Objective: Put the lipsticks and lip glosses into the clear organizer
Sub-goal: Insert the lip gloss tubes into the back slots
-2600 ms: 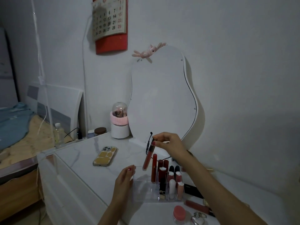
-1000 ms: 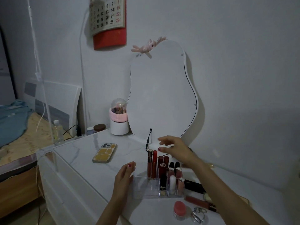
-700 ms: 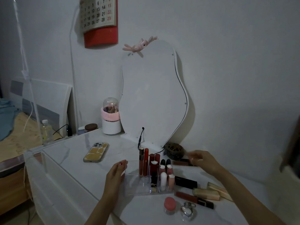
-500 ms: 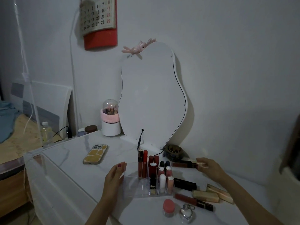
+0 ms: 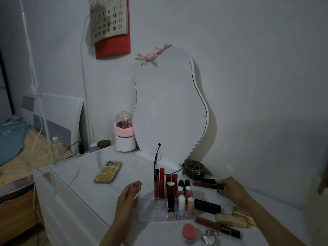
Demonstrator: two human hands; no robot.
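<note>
The clear organizer (image 5: 150, 213) stands on the white marble table, its right slots holding several upright lipsticks and lip glosses (image 5: 161, 182). My left hand (image 5: 128, 197) rests against its left wall, thumb on the top edge. My right hand (image 5: 229, 189) is behind and right of the organizer, fingers closed on the dark cap of a reddish lip gloss (image 5: 204, 184) that lies level just above the table. Loose on the table to the right lie a black lipstick (image 5: 207, 206), a gold tube (image 5: 230, 220) and a dark red gloss (image 5: 211, 223).
A wavy white mirror (image 5: 170, 107) leans on the wall behind, with a cable plugged into its base. A phone (image 5: 108, 172) lies at the left. A dark round dish (image 5: 193, 168), a pink-lidded jar (image 5: 189, 231) and a heart-shaped bottle (image 5: 209, 239) are nearby.
My right hand set a gloss upright in the organizer, then reached right and back and closed on another gloss. My left hand stayed on the organizer. The view shifted.
</note>
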